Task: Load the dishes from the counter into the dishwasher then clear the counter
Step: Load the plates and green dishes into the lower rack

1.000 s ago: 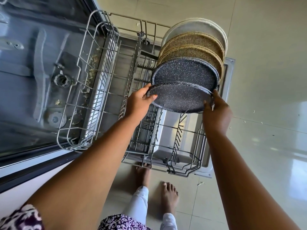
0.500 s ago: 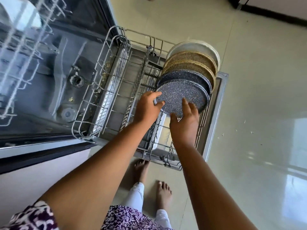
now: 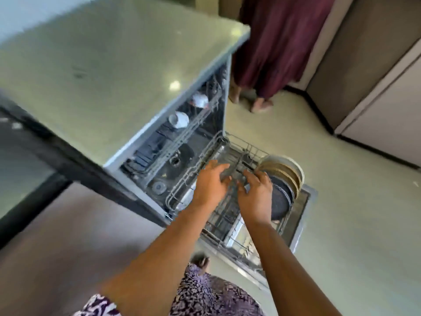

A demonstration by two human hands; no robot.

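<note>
Notably, lower rack (image 3: 182, 193) drawn out of the dishwasher (image 3: 159, 187), plates (image 3: 282, 197) stood on edge at its right end, white cups (image 3: 180, 119) sat in the upper rack (image 3: 182, 136), your left hand (image 3: 210, 183) and right hand (image 3: 257, 192) hovered spread wide over the wires, holding nothing.

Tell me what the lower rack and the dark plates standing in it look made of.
Lower rack: coated steel wire by the look, thin pale-grey rods in a grid. Dark plates: matte charcoal, no glare; perhaps glazed stoneware or melamine, blur leaves it open.
</note>
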